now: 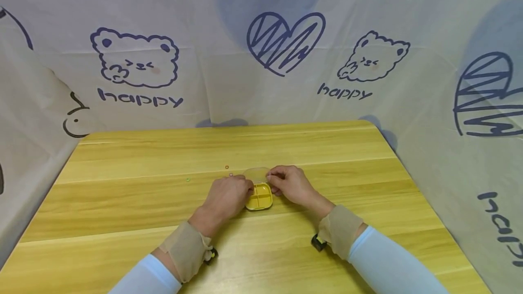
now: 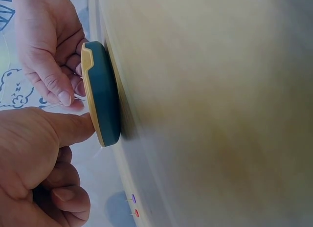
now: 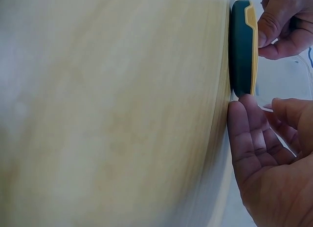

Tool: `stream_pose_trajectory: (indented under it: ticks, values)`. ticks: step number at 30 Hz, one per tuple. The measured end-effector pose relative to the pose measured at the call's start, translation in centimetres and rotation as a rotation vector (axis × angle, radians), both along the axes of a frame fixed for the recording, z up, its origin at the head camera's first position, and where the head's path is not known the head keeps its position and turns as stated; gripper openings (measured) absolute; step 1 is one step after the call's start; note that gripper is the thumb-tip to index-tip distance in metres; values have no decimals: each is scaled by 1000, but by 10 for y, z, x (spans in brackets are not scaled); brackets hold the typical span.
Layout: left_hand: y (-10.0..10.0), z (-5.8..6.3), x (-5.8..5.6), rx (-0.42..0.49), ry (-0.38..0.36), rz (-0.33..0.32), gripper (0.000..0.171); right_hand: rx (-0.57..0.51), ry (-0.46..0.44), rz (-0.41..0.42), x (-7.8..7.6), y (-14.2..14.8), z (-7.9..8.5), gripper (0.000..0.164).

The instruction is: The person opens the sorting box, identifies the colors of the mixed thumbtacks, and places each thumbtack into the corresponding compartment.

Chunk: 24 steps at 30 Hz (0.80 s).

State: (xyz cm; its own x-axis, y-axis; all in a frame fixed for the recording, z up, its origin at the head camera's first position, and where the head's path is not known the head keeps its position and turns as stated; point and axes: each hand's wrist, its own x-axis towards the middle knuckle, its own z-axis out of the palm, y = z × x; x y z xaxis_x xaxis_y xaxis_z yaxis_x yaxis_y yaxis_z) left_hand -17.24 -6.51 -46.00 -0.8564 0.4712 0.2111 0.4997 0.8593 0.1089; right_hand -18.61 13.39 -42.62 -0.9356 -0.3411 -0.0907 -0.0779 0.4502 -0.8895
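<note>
A small pill box (image 1: 259, 196) with yellow compartments and a dark green outer shell (image 2: 106, 95) lies on the table, its clear lid (image 1: 256, 174) folded back at the far side. The left hand (image 1: 230, 195) is at the box's left edge. Its thumb (image 2: 73, 129) touches the yellow rim, while its lower fingers are curled away from the box. At the lid's right edge, the right hand (image 1: 292, 185) pinches the clear plastic between thumb and fingers. In the right wrist view its fingertips (image 3: 247, 101) reach the end of the shell.
Tiny rings lie left of the box: an orange ring (image 1: 227, 167), a pinkish-purple ring (image 1: 230, 174) and a green ring (image 1: 188, 179). The wooden table (image 1: 327, 149) meets a printed cloth (image 1: 220, 80) at its back and sides.
</note>
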Motion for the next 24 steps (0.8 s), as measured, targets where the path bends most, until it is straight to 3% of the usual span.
stream_pose_trajectory:
  ticks: [8, 15, 16, 20, 24]
  values:
    - [-4, 2, 1, 15, -23, 10, 19, 2, 3, 4, 0, -2, 1, 21]
    - [-27, 6, 5, 89, 11, 36, 14, -3, 16, -9, -21, 6, -40, 19]
    - [-33, 8, 5, 109, 17, 44, 11, -1, 16, -8, -21, 7, -40, 19]
    - [-59, 20, 1, 197, 18, 129, 10, 6, 19, -15, -21, 7, -40, 20]
    - [-92, 29, -4, 287, -5, 264, 16, -4, 18, -17, -21, 6, -43, 21]
